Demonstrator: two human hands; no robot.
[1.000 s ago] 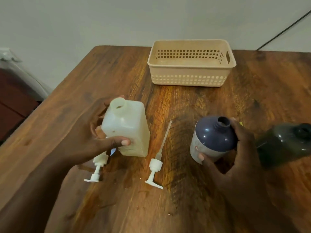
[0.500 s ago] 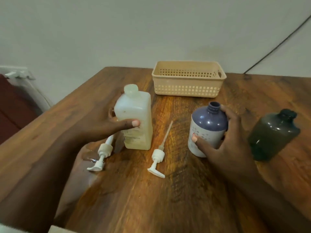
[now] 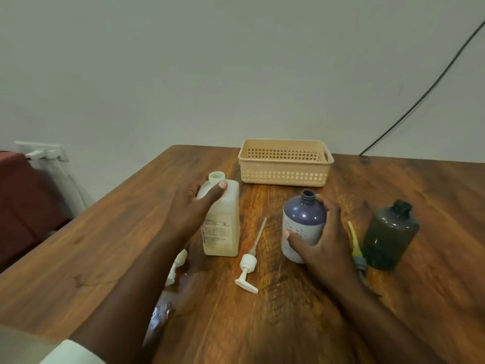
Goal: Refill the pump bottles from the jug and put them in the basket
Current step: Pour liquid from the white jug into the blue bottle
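A translucent white jug (image 3: 223, 222) with pale liquid stands uncapped on the wooden table (image 3: 262, 324). My left hand (image 3: 194, 206) grips its upper left side, thumb across the shoulder. My right hand (image 3: 322, 232) holds an open purple and white bottle (image 3: 301, 219) upright on the table. A dark green bottle (image 3: 389, 235) stands uncapped to the right. One white pump (image 3: 248, 264) lies between jug and purple bottle. Another white pump (image 3: 177, 266) is partly hidden under my left arm. A yellow-tubed pump (image 3: 355, 245) lies between the two bottles. The beige basket (image 3: 284, 177) stands behind.
A black cable (image 3: 420, 98) runs down the wall at the right to the table's far edge. A red-brown piece of furniture (image 3: 23, 206) sits off the table's left side. A wet patch (image 3: 162, 313) glistens on the wood near my left forearm.
The camera has tilted up. The jug, tilted a second ago, now stands upright on the table, and my left hand has slid higher on it. The purple bottle stays upright in my right hand.
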